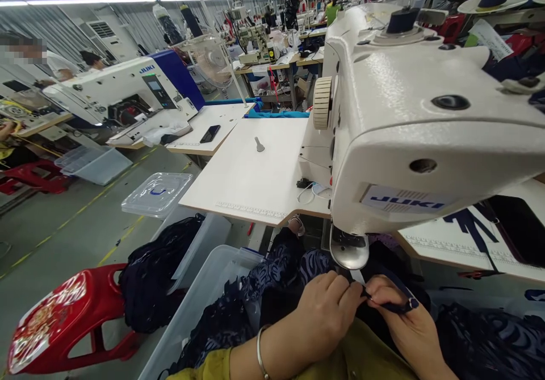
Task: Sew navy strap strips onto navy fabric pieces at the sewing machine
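Observation:
At the lower middle, my left hand is closed, its fingertips pinching the end of a dark strip just below the sewing machine's rounded metal plate. Close beside it, my right hand is closed around a navy strap, which has a small ring or slider on it. The fingertips of both hands nearly meet. Over them stands the white sewing machine. Dark patterned garments lie beneath and to the left of my hands; their lower parts are hidden by my arms.
A white table extends ahead, bearing a small grey metal piece. Plastic bins and a red stool stand at left. On the right-hand tabletop lie navy straps and a black phone. Other people work farther back.

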### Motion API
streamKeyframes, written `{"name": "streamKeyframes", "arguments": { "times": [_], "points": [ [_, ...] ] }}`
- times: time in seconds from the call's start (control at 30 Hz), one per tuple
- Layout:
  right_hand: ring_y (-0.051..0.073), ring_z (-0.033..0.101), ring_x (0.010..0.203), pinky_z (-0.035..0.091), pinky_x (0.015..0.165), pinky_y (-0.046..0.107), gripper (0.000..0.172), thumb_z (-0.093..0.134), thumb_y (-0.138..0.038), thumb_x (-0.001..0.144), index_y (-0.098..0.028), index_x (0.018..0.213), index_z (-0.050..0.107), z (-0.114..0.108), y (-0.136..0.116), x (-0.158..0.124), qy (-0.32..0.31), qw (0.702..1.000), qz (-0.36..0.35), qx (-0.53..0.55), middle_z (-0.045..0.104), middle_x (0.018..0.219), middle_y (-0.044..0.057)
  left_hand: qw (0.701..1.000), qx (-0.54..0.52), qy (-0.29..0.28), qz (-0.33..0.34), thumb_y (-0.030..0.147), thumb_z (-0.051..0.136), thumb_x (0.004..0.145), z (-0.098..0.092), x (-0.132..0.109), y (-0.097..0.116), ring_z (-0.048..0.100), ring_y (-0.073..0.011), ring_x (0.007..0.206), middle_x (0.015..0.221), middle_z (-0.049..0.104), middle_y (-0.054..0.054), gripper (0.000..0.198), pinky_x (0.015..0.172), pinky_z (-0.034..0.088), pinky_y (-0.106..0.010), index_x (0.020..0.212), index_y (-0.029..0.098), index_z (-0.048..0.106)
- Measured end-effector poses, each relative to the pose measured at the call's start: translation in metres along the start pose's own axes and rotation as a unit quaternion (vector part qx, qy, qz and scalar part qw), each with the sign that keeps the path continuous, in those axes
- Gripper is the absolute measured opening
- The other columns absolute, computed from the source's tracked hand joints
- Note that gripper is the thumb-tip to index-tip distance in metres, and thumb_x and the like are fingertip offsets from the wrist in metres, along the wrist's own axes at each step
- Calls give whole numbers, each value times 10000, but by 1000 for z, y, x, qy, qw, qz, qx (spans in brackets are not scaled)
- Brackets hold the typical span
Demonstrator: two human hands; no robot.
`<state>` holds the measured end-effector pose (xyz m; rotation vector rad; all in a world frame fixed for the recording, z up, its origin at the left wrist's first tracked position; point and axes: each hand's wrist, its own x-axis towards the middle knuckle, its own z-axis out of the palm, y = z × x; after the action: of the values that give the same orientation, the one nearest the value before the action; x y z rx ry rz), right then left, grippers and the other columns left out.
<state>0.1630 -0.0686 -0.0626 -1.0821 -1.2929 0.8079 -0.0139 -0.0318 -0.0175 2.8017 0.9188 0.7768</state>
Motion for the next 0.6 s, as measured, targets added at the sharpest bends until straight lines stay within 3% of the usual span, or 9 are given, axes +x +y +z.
{"name": "streamKeyframes", "arguments": {
  "times": [0.1,0.2,0.4,0.6],
  "points": [
    [161,673,757,573,636,221,168,675,-105,824,-272,810,687,1,1,-1,8,1000,-24,12,672,881,13,1000,13,8,2,197,427,1011,-1,2,1,522,-167,647,761,564,-17,148,553,410,-291,1031,129,558],
    [166,672,828,574,713,231,202,655,-76,833,-276,861,674,1,4,-3,0,999,-34,9,683,887,6,1000,23,14,-9,197,408,1016,-2,4,3,513,-167,631,738,548,-10,165,541,402,-291,981,141,559],
    [165,669,831,568,742,245,225,622,-66,850,-283,893,666,-2,8,-5,-17,999,-30,-12,683,882,2,1000,12,-16,-14,211,394,1023,-5,6,4,528,-169,646,761,560,-13,180,555,411,-291,968,152,555],
    [146,689,732,562,647,173,61,632,-234,877,-264,824,635,-2,-11,4,4,996,35,-82,697,813,-6,997,-50,-5,-65,405,442,1006,-3,11,3,572,-162,647,737,587,4,295,550,426,-280,834,188,542]
  ]
}}
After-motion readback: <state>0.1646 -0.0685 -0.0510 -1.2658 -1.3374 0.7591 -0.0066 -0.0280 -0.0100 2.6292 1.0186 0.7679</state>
